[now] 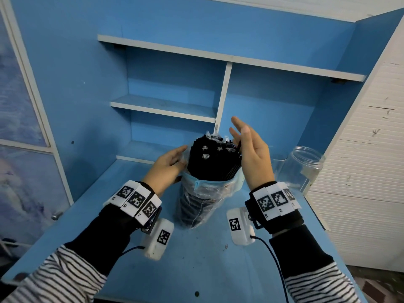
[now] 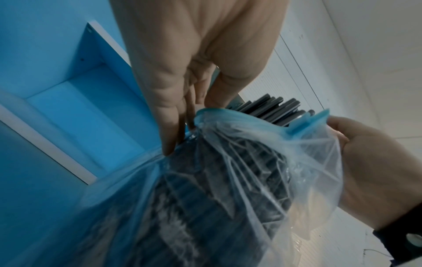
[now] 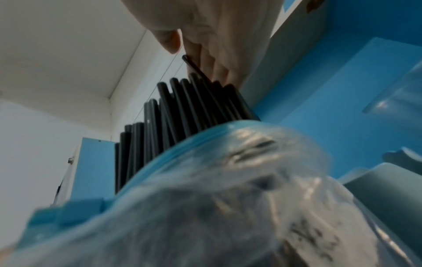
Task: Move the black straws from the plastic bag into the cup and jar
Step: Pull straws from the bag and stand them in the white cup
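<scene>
A clear plastic bag [image 1: 203,200] with a blue zip rim stands on the blue desk [image 1: 196,259], and a thick bundle of black straws [image 1: 209,162] sticks out of its top. My left hand [image 1: 178,162] is at the bag's left side and pinches the rim [image 2: 200,115] between thumb and fingers. My right hand [image 1: 242,133] is to the right of the bundle with its fingers straight, touching the straw tops [image 3: 182,108]. One straw [image 3: 194,66] leans out against those fingers. A clear jar [image 1: 306,167] stands at the right, and a clear cup [image 1: 278,169] is partly hidden behind my right hand.
Blue shelves [image 1: 164,106] rise behind the bag, with a white upright divider [image 1: 223,101]. A white ribbed wall [image 1: 360,171] closes off the right side just past the jar. The desk's front edge runs near my sleeves.
</scene>
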### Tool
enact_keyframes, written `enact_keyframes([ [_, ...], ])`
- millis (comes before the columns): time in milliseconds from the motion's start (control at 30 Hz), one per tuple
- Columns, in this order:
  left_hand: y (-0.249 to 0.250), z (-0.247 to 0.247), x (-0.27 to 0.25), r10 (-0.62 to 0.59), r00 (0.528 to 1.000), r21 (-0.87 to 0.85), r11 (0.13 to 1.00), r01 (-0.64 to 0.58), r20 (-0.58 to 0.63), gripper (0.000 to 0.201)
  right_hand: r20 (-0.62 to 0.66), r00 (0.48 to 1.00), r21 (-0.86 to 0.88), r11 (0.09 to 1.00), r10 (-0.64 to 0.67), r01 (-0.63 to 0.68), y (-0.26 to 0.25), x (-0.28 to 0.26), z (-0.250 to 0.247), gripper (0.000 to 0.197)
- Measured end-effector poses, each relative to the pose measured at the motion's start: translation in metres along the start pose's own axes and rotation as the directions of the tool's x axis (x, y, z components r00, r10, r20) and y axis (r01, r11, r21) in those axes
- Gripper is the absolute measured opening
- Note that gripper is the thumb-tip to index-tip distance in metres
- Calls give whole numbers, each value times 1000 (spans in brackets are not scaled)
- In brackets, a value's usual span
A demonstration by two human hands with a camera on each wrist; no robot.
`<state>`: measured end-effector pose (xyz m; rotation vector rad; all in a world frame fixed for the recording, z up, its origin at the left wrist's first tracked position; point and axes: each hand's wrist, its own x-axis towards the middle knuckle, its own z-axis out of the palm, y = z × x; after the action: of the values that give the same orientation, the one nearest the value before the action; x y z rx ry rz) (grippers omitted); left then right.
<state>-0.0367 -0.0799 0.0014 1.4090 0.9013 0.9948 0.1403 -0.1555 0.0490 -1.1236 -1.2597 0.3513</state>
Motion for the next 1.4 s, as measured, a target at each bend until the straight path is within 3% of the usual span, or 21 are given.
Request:
enact_keyframes([
  [133, 2, -1, -1, -4, 1000, 6, 1000, 4, -6, 47, 12, 1000, -333, 943, 25, -20, 12, 2, 0, 33],
  [267, 6, -4, -2, 7, 1000, 3, 1000, -7, -17, 47, 13, 993, -247, 963, 114, -107, 3, 3, -3, 36],
  [433, 11, -3, -2, 53, 996, -11, 998, -54, -73, 44, 299, 939, -405, 914, 167, -34, -3, 4, 14, 49],
  [600, 25, -27, 0, 161, 970, 44, 987, -155, -185, 46, 399, 904, -380, 925, 154, 10, 3, 6, 35, 48],
  [867, 41, -47, -1, 233, 960, 199, 959, -200, -157, 48, 565, 776, -237, 956, 280, -173, 37, -16, 53, 50],
  [967, 31, -40, 0, 227, 964, 317, 932, -174, -137, 48, 467, 848, -158, 967, 252, -201, 45, -12, 43, 45],
  [1067, 17, -33, 2, 189, 979, 367, 918, -148, -78, 50, 238, 932, -131, 960, 274, -249, 63, -6, 16, 39],
  [1167, 6, -24, 5, 154, 987, 349, 927, -133, -33, 51, 47, 922, -161, 914, 384, -373, 84, -3, -12, 36],
  [1233, -1, -17, 10, 134, 991, 352, 928, -123, -7, 53, -57, 911, -287, 867, 408, -406, 97, -2, -21, 40],
  [1333, -11, -8, 17, 105, 994, 364, 926, -100, 6, 52, -202, 920, -398, 831, 335, -390, 110, 2, -23, 40],
  [1400, -16, -7, 22, 94, 996, 397, 913, -89, 8, 51, -232, 927, -424, 828, 294, -368, 114, 5, -21, 40],
])
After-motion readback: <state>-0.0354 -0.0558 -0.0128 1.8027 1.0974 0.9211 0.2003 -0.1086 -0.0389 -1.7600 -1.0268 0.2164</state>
